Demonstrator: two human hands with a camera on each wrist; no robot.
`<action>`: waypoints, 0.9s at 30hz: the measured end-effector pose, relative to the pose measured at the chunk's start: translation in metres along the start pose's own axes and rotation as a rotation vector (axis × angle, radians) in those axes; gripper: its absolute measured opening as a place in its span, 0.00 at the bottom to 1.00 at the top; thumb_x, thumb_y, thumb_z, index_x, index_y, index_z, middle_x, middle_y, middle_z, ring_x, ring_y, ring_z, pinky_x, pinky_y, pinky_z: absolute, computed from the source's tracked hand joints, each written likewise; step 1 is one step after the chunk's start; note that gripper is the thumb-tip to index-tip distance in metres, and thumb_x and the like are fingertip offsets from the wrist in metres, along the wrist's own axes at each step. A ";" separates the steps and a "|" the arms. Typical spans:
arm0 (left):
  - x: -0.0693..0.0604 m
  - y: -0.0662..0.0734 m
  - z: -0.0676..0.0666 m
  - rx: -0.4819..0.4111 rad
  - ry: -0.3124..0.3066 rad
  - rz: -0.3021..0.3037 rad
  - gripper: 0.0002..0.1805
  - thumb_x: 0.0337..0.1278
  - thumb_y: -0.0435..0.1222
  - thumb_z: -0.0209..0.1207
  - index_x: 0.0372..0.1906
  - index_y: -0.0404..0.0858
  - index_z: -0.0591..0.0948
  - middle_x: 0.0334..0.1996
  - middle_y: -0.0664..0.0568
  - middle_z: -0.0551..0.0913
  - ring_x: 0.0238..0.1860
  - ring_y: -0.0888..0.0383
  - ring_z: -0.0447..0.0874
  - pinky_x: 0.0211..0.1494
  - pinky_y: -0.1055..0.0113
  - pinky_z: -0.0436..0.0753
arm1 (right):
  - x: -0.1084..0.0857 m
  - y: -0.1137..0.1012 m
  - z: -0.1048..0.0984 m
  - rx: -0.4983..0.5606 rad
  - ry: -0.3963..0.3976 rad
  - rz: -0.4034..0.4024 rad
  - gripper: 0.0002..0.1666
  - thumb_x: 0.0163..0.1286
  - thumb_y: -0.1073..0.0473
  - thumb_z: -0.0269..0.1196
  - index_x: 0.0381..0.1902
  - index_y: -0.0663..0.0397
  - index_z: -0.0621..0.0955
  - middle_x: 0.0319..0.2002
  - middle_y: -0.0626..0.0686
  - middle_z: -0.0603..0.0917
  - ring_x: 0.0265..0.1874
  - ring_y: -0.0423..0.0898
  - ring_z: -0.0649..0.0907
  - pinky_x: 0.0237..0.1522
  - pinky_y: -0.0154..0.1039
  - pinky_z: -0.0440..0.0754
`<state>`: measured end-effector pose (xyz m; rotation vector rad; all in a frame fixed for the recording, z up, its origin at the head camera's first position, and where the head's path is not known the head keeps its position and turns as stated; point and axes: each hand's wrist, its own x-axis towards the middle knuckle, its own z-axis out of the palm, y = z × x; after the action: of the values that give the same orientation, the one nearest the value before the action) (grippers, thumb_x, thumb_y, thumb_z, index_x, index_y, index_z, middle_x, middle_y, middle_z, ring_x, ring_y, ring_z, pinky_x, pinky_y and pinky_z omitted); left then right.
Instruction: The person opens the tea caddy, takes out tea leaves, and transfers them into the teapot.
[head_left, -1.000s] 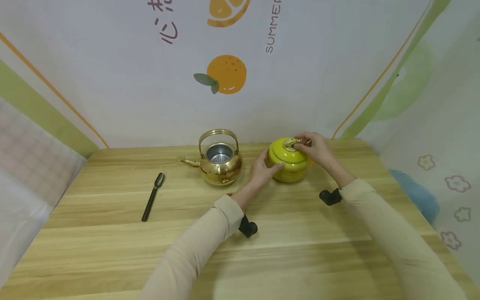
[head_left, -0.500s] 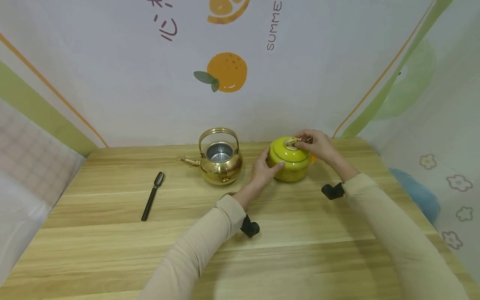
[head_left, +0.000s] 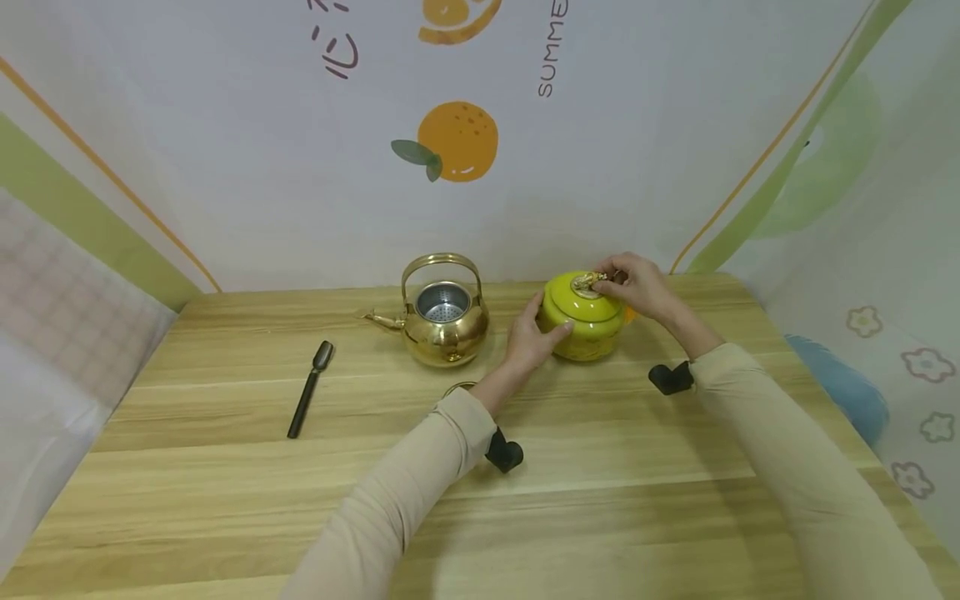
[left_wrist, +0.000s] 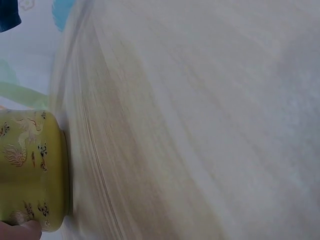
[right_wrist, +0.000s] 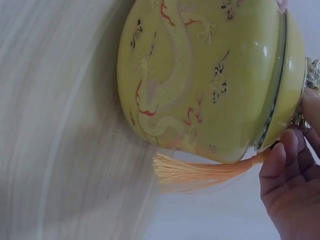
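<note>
A yellow lidded jar (head_left: 581, 337) stands upright at the back right; its body (right_wrist: 190, 75) shows a dragon pattern in the right wrist view. The left hand (head_left: 528, 343) grips the jar's left side, thumb on the front. With thumb and fingers, the right hand (head_left: 637, 287) pinches the gold knob (head_left: 588, 282) on the lid (head_left: 572, 303). The lid sits on the jar. An orange tassel (right_wrist: 200, 171) hangs beside the right fingers in the right wrist view. Only a fingertip of the left hand (left_wrist: 22, 231) shows at the jar's base in the left wrist view.
A gold kettle (head_left: 446, 340) with a strainer inside stands left of the jar. Farther left lies a black-handled scoop (head_left: 311, 390). A round gold-rimmed item (head_left: 459, 387) is partly hidden behind the left forearm. A patterned cloth (head_left: 300, 208) rises behind the table (head_left: 225, 467).
The head view has shifted slightly. Both hands keep their places on the jar and its knob, with the right wrist a little farther right.
</note>
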<state>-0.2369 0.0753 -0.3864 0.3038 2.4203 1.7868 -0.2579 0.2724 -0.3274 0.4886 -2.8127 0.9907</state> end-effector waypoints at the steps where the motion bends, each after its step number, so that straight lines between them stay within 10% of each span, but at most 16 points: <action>1: 0.000 0.000 0.000 0.000 0.001 0.002 0.40 0.58 0.40 0.62 0.72 0.36 0.57 0.70 0.46 0.61 0.71 0.53 0.57 0.74 0.63 0.56 | 0.000 0.000 0.000 -0.008 0.003 -0.010 0.12 0.66 0.64 0.61 0.44 0.68 0.80 0.36 0.61 0.76 0.35 0.51 0.75 0.35 0.33 0.73; 27: -0.001 0.001 0.000 0.013 -0.001 0.010 0.40 0.58 0.39 0.62 0.71 0.37 0.58 0.69 0.45 0.63 0.70 0.53 0.59 0.73 0.64 0.59 | 0.006 0.005 -0.006 -0.005 -0.058 -0.088 0.09 0.64 0.66 0.62 0.41 0.67 0.80 0.34 0.59 0.79 0.29 0.45 0.74 0.29 0.28 0.73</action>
<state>-0.2357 0.0751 -0.3850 0.3177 2.4348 1.7756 -0.2651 0.2781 -0.3239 0.6445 -2.8163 0.9672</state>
